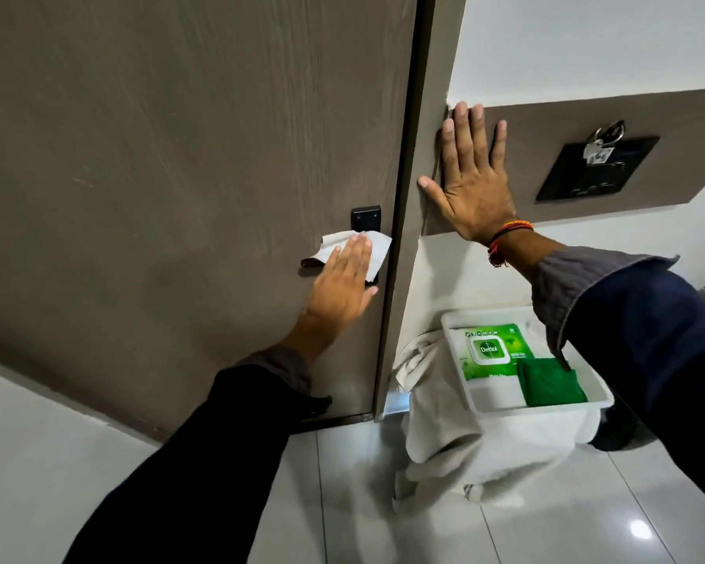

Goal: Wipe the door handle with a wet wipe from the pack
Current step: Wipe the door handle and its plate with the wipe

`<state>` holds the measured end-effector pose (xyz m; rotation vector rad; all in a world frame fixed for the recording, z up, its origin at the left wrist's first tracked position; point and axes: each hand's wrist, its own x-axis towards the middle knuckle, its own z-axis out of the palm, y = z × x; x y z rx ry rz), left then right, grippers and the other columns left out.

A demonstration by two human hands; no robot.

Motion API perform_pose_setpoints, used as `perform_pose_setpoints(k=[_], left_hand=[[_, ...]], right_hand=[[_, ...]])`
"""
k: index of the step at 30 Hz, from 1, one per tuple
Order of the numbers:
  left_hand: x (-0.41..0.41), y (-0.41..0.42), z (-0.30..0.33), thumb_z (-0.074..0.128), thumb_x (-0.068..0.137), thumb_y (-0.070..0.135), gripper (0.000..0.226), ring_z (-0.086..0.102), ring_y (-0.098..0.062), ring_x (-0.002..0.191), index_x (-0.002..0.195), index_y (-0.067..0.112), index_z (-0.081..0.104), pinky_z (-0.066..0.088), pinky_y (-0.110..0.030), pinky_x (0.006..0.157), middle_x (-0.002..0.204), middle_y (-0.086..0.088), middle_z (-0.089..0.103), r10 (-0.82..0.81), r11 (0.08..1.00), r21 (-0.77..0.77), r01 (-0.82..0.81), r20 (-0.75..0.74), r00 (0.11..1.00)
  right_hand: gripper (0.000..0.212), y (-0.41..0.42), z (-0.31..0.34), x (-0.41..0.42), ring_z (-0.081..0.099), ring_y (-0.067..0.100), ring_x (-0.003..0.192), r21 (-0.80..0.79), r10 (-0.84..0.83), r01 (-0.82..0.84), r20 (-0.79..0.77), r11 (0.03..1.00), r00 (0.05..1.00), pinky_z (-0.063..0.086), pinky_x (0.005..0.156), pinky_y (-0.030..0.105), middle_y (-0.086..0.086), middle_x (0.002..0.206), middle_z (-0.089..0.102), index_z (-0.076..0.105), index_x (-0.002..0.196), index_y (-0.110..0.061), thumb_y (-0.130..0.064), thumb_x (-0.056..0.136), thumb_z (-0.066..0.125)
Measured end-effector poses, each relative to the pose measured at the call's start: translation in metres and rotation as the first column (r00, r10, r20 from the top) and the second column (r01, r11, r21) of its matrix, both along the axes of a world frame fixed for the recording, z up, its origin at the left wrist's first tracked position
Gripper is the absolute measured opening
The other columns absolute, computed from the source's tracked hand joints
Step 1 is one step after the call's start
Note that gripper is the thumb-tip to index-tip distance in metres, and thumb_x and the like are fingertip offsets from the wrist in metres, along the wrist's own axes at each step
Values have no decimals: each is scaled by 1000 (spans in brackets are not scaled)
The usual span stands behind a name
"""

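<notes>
My left hand point(344, 278) lies flat, fingers straight and close together, pressing a white wet wipe point(357, 248) against the dark door handle point(312, 263) on the grey-brown wooden door point(180, 156). The wipe drapes over most of the handle, leaving only the lever's left tip showing beyond the cloth and the top of its black backplate showing above my fingertips. My right hand point(471, 181) is spread wide and empty, palm flat on the grey wall panel point(587, 128) just beside the door frame point(416, 156), thumb stretched toward the frame's edge. A red and orange thread band point(505, 234) circles my right wrist, and both arms wear dark sleeves with grey cuffs. Farther right on the same panel sits a black switch plate point(597, 168) with a bunch of keys point(601, 142) hanging at its top. Below, near the foot of the frame, a white plastic tray point(538, 409) rests on something draped in a white towel point(444, 441) that spills down to the glossy tiled floor point(363, 523). In the tray lies the green pack of wipes point(491, 352), its white lid closed, and a folded green cloth point(550, 380) lies partly over the pack's right corner. The pack is well apart from the handle, down to its right.
</notes>
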<state>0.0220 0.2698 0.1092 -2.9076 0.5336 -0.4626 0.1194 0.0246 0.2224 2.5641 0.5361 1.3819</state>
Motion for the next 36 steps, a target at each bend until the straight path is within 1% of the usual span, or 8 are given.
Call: perform_pose_setpoints(k=[10, 16, 18, 20, 23, 26, 31, 36], left_hand=[[-22, 11, 5, 57, 91, 38, 88, 18, -31, 155, 158, 0, 14, 18, -44, 128, 166, -20, 19, 117, 987, -97, -128, -109, 987], [-26, -12, 11, 47, 90, 21, 87, 1, -28, 157, 159, 1, -1, 11, -43, 129, 170, -16, -1, 124, 986, -97, -139, -147, 981], [-32, 4, 7, 42, 94, 16, 82, -3, -28, 157, 159, 2, -4, 7, -42, 130, 170, -15, -5, 127, 986, -89, -138, -122, 984], [-31, 12, 13, 37, 94, 8, 77, -6, -28, 157, 159, 1, -6, 3, -41, 130, 169, -15, -7, 103, 984, -134, -122, -136, 985], [-22, 15, 42, 42, 93, 2, 80, -6, -27, 157, 159, 1, -5, 2, -39, 130, 169, -15, -7, 78, 973, -206, -109, -154, 985], [-29, 13, 53, 48, 96, -1, 83, -6, -24, 157, 159, 3, -6, 1, -37, 130, 170, -12, -7, 25, 948, -300, -103, -253, 967], [-45, 12, 47, 45, 100, -2, 75, 9, -21, 157, 161, 10, 4, 7, -35, 128, 170, -8, 8, -85, 868, -491, -73, -292, 953], [-14, 22, 69, 61, 98, 10, 64, 42, -24, 143, 156, 13, 34, 33, -41, 121, 155, -10, 45, -50, 485, -825, -290, -358, 933]], right_hand=[[86, 4, 13, -29, 15, 42, 157, 8, -17, 19, -188, 1000, 982, 17, 125, 66, 24, 169, 14, 13, 162, 1, -60, 106, 37], [68, 32, -37, -79, 24, 30, 156, 336, 173, -59, -320, 940, 931, 26, 127, 50, 18, 168, 22, 24, 162, -4, -37, 106, 46], [49, 48, -76, -105, 49, 29, 135, 635, 378, -6, -452, 772, 808, 43, 116, 44, 18, 146, 49, 46, 149, -3, -29, 109, 51], [36, 78, -95, -111, 58, 30, 115, 896, 686, 289, -443, 336, 576, 51, 103, 43, 18, 124, 61, 59, 134, 3, -23, 111, 51], [35, 113, -84, -94, 61, 27, 101, 782, 888, 613, -195, -115, 415, 51, 82, 36, 14, 114, 67, 61, 128, -5, -32, 112, 47], [19, 125, -84, -90, 65, 19, 99, 698, 940, 701, -123, -145, 318, 51, 90, 41, 5, 109, 71, 64, 113, -15, -30, 109, 52], [22, 119, -103, -101, 69, 21, 101, 676, 898, 703, -140, -222, 418, 61, 86, 37, 5, 111, 72, 65, 120, -11, 0, 100, 62], [41, 79, -92, -98, 69, 30, 105, 745, 939, 638, -48, -194, 342, 60, 78, 28, 18, 116, 71, 61, 132, 11, 17, 97, 41]])
